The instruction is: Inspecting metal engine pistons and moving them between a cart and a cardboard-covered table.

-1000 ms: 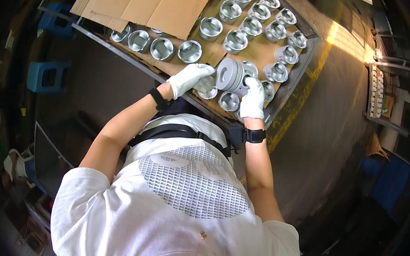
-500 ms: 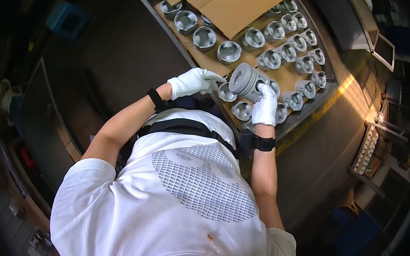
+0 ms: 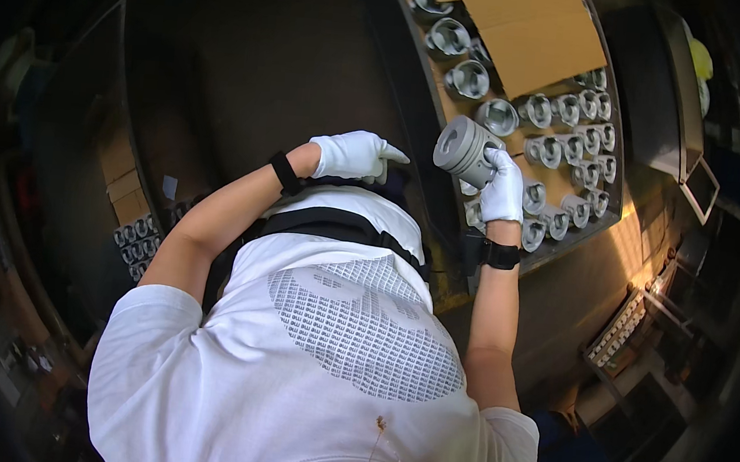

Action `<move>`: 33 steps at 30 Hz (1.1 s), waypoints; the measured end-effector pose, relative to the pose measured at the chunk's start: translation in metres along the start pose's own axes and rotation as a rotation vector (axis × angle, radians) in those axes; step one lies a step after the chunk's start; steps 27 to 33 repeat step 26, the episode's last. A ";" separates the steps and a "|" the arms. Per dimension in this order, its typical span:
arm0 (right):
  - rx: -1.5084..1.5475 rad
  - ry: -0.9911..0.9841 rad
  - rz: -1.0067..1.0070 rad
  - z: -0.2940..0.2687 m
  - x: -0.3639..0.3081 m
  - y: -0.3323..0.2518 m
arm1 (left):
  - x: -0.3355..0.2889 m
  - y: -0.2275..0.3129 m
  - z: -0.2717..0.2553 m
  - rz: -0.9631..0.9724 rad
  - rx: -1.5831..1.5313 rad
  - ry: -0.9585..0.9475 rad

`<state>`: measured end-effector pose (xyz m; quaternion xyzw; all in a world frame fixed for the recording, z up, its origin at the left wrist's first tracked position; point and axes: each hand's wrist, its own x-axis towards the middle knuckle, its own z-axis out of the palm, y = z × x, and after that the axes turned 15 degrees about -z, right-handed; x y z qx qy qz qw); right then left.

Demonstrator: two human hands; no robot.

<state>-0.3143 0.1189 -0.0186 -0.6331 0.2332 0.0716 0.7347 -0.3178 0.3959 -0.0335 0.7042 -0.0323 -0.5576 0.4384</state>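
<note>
A grey metal piston (image 3: 465, 151) with ring grooves is held in my right hand (image 3: 503, 188), its crown tilted up and to the left. The white-gloved fingers are closed on its right side, by the pin hole. My left hand (image 3: 355, 155), also gloved in white, is apart from the piston and holds nothing; its index finger stretches to the right. Below and beyond the held piston, several more pistons (image 3: 542, 151) stand in rows on a brown cardboard sheet (image 3: 529, 176) in a dark bin.
A folded cardboard piece (image 3: 537, 34) covers some pistons at the back. The bin's dark side wall (image 3: 413, 85) rises at its left. Another group of pistons (image 3: 135, 246) lies far left. A rack of small pale parts (image 3: 616, 336) stands at the right.
My view has turned left, so the bin appears further right. The piston has stayed in my right hand and come away from the rows. My left hand is now farther from it.
</note>
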 end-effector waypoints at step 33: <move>-0.258 -0.405 0.034 0.150 0.042 0.011 | -0.086 -0.067 -0.041 -0.009 -0.077 0.127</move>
